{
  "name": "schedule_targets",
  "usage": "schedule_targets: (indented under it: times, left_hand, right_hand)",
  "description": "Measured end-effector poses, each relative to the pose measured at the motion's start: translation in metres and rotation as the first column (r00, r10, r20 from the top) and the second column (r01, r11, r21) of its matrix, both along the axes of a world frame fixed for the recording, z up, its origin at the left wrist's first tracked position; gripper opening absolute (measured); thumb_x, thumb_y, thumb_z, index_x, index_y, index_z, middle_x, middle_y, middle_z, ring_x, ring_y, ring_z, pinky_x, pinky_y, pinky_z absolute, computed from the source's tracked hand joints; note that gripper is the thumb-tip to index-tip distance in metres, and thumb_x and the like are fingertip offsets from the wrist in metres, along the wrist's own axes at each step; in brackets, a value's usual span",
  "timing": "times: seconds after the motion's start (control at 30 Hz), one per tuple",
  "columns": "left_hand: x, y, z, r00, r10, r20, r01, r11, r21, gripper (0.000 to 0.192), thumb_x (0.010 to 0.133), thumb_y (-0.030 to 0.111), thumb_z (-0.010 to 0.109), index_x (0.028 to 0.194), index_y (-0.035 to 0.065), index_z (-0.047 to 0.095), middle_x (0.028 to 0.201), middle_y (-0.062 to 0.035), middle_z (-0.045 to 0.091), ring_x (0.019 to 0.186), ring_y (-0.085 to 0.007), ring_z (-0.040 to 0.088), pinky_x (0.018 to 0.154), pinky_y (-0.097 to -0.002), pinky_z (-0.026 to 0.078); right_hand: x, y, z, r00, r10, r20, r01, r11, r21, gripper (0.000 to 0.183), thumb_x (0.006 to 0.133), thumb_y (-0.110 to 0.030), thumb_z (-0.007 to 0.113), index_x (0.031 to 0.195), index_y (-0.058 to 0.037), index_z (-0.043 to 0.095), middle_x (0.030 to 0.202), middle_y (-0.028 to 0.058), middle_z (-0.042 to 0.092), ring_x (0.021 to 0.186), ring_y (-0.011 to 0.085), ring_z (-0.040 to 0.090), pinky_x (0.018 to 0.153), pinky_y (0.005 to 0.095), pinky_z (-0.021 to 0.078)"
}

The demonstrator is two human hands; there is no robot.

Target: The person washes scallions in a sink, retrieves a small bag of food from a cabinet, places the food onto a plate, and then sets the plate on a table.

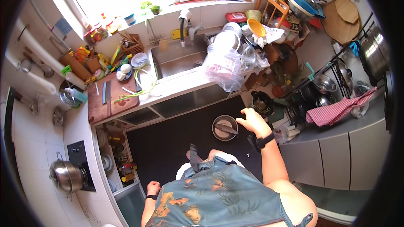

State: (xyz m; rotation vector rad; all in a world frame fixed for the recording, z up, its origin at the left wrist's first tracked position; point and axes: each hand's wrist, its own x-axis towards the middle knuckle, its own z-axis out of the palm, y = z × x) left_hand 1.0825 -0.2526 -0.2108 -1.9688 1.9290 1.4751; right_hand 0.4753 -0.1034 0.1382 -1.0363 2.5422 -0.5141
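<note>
My right hand (253,120) reaches forward, thumb and fingers apart, holding nothing that shows. Just left of it, a round metal bowl (216,136) stands on the dark floor with a long dark object in it that I cannot identify. Past my fingers is a black bin (263,101) with scraps in it. My left hand (153,187) hangs low beside the patterned apron, its fingers curled; whether anything is in it cannot be seen. On the counter lie a brown cutting board (96,110), a cleaver (106,92) and green onions (137,94), far from both hands.
A steel sink (176,57) is under the window, with stacked plates (225,40) and a plastic bag (222,69) at its right. An opened cabinet (109,138) holds bottles and dishes. A steel pot (64,176) stands on the stove at left. A checked cloth (337,108) hangs at right.
</note>
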Motion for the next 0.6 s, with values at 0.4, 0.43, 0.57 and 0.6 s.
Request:
schedule_targets:
  times: [0.4, 0.43, 0.57, 0.6]
  left_hand:
    - [-0.172, -0.166, 0.15, 0.963, -0.22, 0.159, 0.248, 0.95, -0.189, 0.019, 0.077, 0.017, 0.062, 0.09, 0.0035, 0.061, 0.082, -0.0124, 0.065, 0.079, -0.0239, 0.063, 0.072, -0.0333, 0.049]
    - [-0.188, -0.171, 0.158, 0.96, -0.238, 0.146, 0.265, 0.939, -0.218, 0.019, 0.077, 0.017, 0.062, 0.09, 0.0033, 0.061, 0.082, -0.0124, 0.065, 0.079, -0.0237, 0.063, 0.072, -0.0332, 0.049]
    - [-0.234, -0.192, 0.176, 0.97, -0.2, 0.135, 0.229, 0.939, -0.256, 0.021, 0.078, 0.018, 0.062, 0.092, 0.0026, 0.06, 0.083, -0.0126, 0.065, 0.078, -0.024, 0.063, 0.071, -0.0334, 0.05]
    - [-0.246, -0.198, 0.179, 0.968, -0.201, 0.148, 0.233, 0.94, -0.248, 0.021, 0.078, 0.018, 0.062, 0.092, 0.0025, 0.059, 0.082, -0.0125, 0.064, 0.077, -0.0241, 0.062, 0.07, -0.0336, 0.049]
  right_hand:
    - [-0.091, -0.082, -0.084, 0.937, -0.329, 0.114, 0.331, 0.944, 0.006, 0.072, 0.071, -0.033, 0.068, 0.127, 0.0, 0.037, 0.127, 0.0241, 0.04, 0.116, 0.0355, 0.043, 0.096, 0.0398, 0.0376]
    - [-0.102, -0.09, -0.094, 0.928, -0.355, 0.112, 0.357, 0.934, -0.001, 0.073, 0.071, -0.033, 0.068, 0.127, 0.0008, 0.036, 0.127, 0.025, 0.04, 0.116, 0.0359, 0.042, 0.097, 0.04, 0.0373]
    - [-0.152, -0.124, -0.125, 0.849, -0.478, 0.225, 0.488, 0.873, 0.015, 0.077, 0.07, -0.035, 0.069, 0.128, 0.004, 0.036, 0.125, 0.0271, 0.042, 0.117, 0.0365, 0.043, 0.096, 0.0386, 0.0371]
    - [-0.168, -0.132, -0.136, 0.841, -0.486, 0.237, 0.497, 0.868, 0.016, 0.077, 0.07, -0.035, 0.069, 0.128, 0.004, 0.036, 0.125, 0.0271, 0.042, 0.117, 0.0365, 0.043, 0.096, 0.0386, 0.0371]
